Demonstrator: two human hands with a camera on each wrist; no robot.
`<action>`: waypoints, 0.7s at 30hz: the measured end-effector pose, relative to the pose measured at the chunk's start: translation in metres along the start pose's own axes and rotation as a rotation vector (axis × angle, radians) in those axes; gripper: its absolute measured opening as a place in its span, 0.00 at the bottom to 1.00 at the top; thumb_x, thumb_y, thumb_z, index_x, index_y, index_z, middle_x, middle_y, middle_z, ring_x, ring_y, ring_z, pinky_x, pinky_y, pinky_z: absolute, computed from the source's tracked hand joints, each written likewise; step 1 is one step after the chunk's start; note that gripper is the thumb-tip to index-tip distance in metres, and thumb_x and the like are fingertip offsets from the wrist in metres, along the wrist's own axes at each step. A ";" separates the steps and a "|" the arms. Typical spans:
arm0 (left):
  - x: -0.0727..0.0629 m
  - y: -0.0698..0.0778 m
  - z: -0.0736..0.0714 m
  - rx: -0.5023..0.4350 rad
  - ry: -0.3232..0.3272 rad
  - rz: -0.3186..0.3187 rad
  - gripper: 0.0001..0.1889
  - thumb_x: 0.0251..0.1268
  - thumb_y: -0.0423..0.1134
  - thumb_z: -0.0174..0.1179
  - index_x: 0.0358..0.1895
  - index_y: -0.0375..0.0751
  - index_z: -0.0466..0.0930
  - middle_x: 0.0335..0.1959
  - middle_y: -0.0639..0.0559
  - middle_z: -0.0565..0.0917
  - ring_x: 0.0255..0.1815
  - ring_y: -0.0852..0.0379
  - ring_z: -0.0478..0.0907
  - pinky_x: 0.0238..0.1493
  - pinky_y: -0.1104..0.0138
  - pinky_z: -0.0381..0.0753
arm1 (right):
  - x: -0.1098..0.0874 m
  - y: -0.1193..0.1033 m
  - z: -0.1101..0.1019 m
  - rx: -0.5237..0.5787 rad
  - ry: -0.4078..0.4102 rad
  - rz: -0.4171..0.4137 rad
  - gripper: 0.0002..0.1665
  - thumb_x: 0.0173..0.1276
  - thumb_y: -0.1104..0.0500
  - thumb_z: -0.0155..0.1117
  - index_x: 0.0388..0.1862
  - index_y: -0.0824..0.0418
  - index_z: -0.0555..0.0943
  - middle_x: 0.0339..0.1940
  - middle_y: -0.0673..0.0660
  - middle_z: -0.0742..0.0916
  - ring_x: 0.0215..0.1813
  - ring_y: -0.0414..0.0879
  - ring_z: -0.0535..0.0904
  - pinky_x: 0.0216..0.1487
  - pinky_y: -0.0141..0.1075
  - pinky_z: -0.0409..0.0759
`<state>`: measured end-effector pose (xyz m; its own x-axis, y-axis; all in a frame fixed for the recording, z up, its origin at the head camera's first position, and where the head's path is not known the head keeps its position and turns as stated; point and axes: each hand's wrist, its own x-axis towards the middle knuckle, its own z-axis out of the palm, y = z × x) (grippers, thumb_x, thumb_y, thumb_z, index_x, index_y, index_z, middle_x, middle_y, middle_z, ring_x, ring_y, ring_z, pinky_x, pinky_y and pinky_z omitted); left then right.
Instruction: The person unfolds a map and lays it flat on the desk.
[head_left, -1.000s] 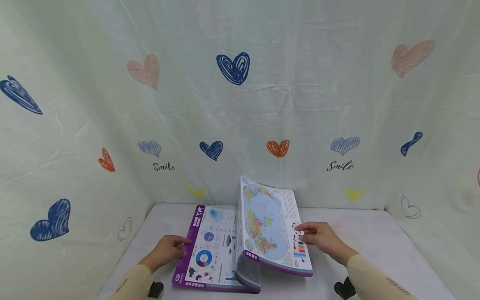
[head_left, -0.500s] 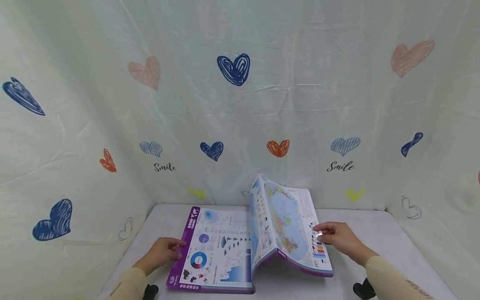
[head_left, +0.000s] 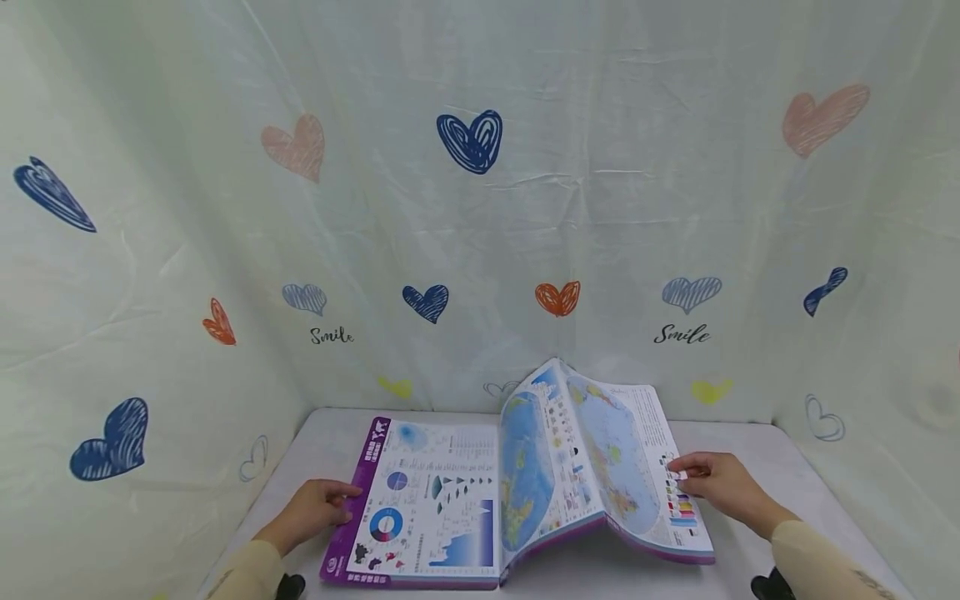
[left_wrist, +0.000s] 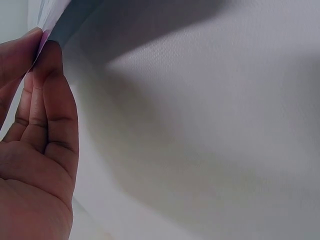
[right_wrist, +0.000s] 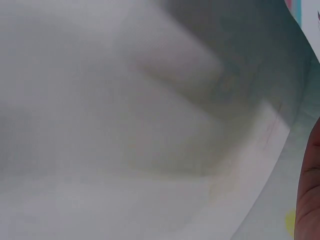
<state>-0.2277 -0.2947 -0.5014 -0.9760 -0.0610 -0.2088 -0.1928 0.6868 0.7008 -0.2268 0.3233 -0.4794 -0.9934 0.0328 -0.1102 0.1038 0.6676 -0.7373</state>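
A purple-bordered folding map sheet point(head_left: 420, 467) stands partly unfolded on the white table. Its left panel, with charts, lies low, while the middle and right panels rise to a ridge and show world maps. My left hand point(head_left: 311, 510) pinches the left border between thumb and fingers; in the left wrist view the sheet's edge point(left_wrist: 56, 19) sits between them. With thumb and fingertips, my right hand point(head_left: 726, 490) holds the right edge beside the coloured legend. Only a strip of the right hand point(right_wrist: 309, 200) shows in the right wrist view, its fingertips out of frame.
White tabletop point(head_left: 780, 467) extends on both sides of the sheet. Behind it hangs a pale curtain point(head_left: 480, 225) printed with hearts and "Smile"; the ridge of the sheet rises in front of it. Dark objects show beneath both wrists.
My right hand has moved right with the sheet's right edge, spreading the folds so the middle panel now shows. My left hand has shifted slightly left with the left border.
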 end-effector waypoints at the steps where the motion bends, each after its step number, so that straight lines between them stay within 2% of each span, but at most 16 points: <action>1: 0.000 -0.001 -0.001 0.000 -0.002 0.000 0.17 0.54 0.23 0.66 0.49 0.34 0.86 0.33 0.48 0.76 0.36 0.52 0.72 0.35 0.63 0.76 | 0.000 0.003 -0.003 -0.015 0.001 -0.003 0.15 0.60 0.65 0.70 0.47 0.66 0.86 0.40 0.55 0.84 0.41 0.50 0.75 0.38 0.37 0.81; 7: -0.002 -0.002 -0.004 0.003 -0.010 -0.007 0.17 0.54 0.23 0.66 0.49 0.33 0.86 0.33 0.48 0.76 0.37 0.51 0.72 0.35 0.63 0.76 | 0.000 0.020 -0.016 -0.119 0.010 -0.035 0.14 0.59 0.65 0.70 0.45 0.65 0.86 0.41 0.56 0.85 0.41 0.51 0.76 0.38 0.39 0.78; 15: -0.005 -0.002 -0.007 0.015 -0.006 -0.009 0.17 0.54 0.23 0.66 0.49 0.32 0.85 0.32 0.48 0.76 0.36 0.52 0.71 0.35 0.63 0.74 | 0.000 0.032 -0.026 -0.186 0.016 -0.039 0.14 0.56 0.66 0.69 0.43 0.65 0.86 0.40 0.57 0.86 0.40 0.50 0.77 0.39 0.41 0.78; 21: -0.003 -0.008 -0.008 -0.020 -0.002 -0.010 0.16 0.54 0.23 0.66 0.48 0.32 0.86 0.30 0.48 0.75 0.35 0.52 0.71 0.35 0.62 0.74 | -0.004 0.044 -0.036 -0.279 0.036 -0.075 0.14 0.53 0.64 0.69 0.41 0.62 0.86 0.39 0.56 0.86 0.41 0.50 0.80 0.40 0.43 0.75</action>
<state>-0.2236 -0.3058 -0.5013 -0.9739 -0.0668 -0.2171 -0.2048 0.6713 0.7124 -0.2202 0.3793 -0.4880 -0.9994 -0.0014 -0.0343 0.0170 0.8477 -0.5301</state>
